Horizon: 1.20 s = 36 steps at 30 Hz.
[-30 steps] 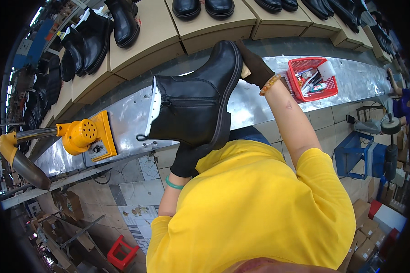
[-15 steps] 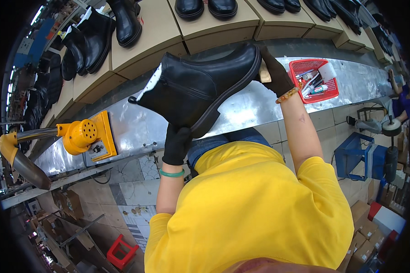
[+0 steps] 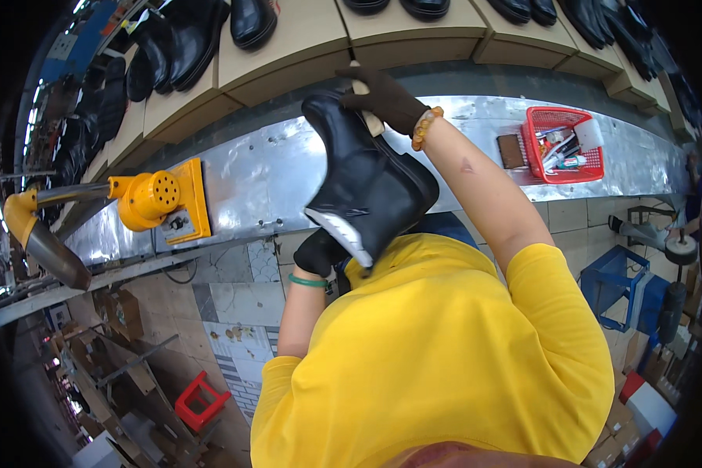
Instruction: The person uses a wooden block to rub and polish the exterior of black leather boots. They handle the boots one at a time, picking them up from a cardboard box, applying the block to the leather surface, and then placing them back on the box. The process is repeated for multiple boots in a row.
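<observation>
Black boot (image 3: 378, 183) has swung toe left, right grip (image 3: 388, 100) clamped on wooden block (image 3: 373, 123), closure of left grip (image 3: 316, 253) unclear.

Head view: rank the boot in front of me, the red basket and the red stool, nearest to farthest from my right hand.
1. Boot: just below the right hand in the picture.
2. Red basket: to the right, on the bench.
3. Red stool: lower left, on the floor.
</observation>
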Tool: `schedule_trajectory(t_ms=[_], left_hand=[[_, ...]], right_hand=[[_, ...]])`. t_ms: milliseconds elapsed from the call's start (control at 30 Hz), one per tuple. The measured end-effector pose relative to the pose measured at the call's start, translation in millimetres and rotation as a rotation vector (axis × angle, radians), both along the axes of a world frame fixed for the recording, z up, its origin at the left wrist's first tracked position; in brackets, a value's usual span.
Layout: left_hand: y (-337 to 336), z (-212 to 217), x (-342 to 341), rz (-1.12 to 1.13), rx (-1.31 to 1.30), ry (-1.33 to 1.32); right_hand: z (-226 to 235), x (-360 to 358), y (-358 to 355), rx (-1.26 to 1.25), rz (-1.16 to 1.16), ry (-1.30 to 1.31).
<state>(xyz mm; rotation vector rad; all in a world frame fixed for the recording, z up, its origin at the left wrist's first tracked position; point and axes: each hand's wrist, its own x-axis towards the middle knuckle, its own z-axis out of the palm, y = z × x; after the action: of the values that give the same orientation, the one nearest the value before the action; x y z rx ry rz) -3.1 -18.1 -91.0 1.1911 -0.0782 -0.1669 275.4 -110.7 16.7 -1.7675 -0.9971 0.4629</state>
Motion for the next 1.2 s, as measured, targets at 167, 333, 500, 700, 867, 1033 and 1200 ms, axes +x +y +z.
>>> schedule_trajectory(t_ms=[167,333,500,700,867,1033,1200], left_hand=[[-15.1,54.4,18.2,-0.021,-0.219,0.234],[-27.6,74.6,37.5,0.305,-0.647,0.614],[-29.2,65.0,54.5,0.315,-0.666,0.460],[-32.6,74.8,72.8,0.330,-0.473,0.439],[-43.8,64.1,75.3,0.438,-0.401,0.435],[-55.4,71.9,82.9,0.481,-0.225,0.519],[-57.4,76.8,85.2,0.471,-0.243,0.511]], right_hand=[[-2.8,-19.1,8.8,-0.060,0.105,0.253],[-12.7,-42.4,11.2,0.033,-0.034,0.154],[-2.2,-43.5,9.5,0.210,-0.139,0.405],[-2.2,-15.5,-14.5,0.434,-0.344,0.769],[4.1,-6.8,-33.7,0.389,-0.491,0.998],[3.8,-18.3,-33.9,0.377,-0.494,1.062],[1.1,-21.8,-29.5,0.401,-0.510,1.054]])
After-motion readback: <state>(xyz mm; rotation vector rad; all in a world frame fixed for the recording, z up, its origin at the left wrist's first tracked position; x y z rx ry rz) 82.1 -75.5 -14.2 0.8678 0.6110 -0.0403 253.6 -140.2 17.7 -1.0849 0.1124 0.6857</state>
